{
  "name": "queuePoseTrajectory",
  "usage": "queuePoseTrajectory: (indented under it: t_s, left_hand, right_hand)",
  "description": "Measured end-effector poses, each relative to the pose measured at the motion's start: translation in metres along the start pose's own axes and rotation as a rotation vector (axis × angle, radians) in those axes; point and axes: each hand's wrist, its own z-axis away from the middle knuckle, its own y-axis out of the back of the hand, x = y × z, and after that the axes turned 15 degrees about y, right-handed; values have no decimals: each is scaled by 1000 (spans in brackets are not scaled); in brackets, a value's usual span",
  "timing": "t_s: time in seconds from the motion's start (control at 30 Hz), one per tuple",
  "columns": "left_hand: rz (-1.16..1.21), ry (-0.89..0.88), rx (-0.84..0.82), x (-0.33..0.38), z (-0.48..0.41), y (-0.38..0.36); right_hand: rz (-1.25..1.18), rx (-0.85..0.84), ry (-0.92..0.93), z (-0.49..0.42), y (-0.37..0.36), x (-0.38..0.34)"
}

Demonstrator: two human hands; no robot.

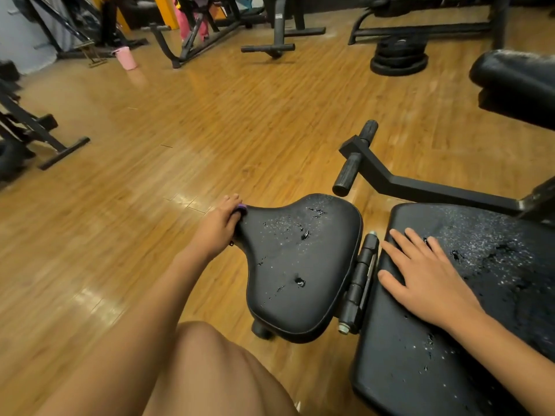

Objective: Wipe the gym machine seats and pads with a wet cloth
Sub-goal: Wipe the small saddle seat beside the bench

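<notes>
Two hands in view. Left hand (pixel 220 225) curled over narrow tip of seat (pixel 300 265), pinching purple cloth (pixel 241 208) against it; only small bit of cloth visible. Right hand (pixel 426 274) flat on pad (pixel 420 370) just right of seat, fingers spread. Seat and pad black, cracked, speckled with droplets. Hinge (pixel 359 283) between them. Wooden floor (pixel 180 130) below.

A gym is showing: padded seat (pixel 300 265) sitting at five o'clock, weight plates (pixel 399 60) lying at one o'clock, machine frames (pixel 277 28) standing across the wooden floor (pixel 180 130).
</notes>
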Motion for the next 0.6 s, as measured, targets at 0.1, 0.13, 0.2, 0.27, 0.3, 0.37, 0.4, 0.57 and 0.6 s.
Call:
queuePoseTrajectory:
  t_s: [0.1,0.13,0.2,0.27,0.3,0.37,0.4,0.57,0.6]
  left_hand:
    - [69,157,-51,15,-25,0]
    - [98,218,-76,17,-31,0]
    - [143,263,-90,13,-35,-3]
    - [135,220,-58,10,-27,-4]
    - [106,182,-39,10,-19,-3]
    - [69,112,-28,8,-9,-1]
    - [82,88,-40,7,-7,1]
    - [492,211,-68,-11,-15,4]
    - [631,276,-58,-18,-19,1]
  right_hand:
    - [-9,2,-3,-1,-1,1]
    - [-6,-4,0,-1,-2,0]
    - [-1,-5,2,0,-3,-2]
    - [13,-7,-3,2,-2,-2]
    - [17,-12,-8,3,-1,0]
    - [-12,4,-33,3,2,-3]
    - [-54,23,-38,-1,4,-8]
    - [-312,126,172,-76,13,-75]
    - [-326,119,195,-90,11,-87]
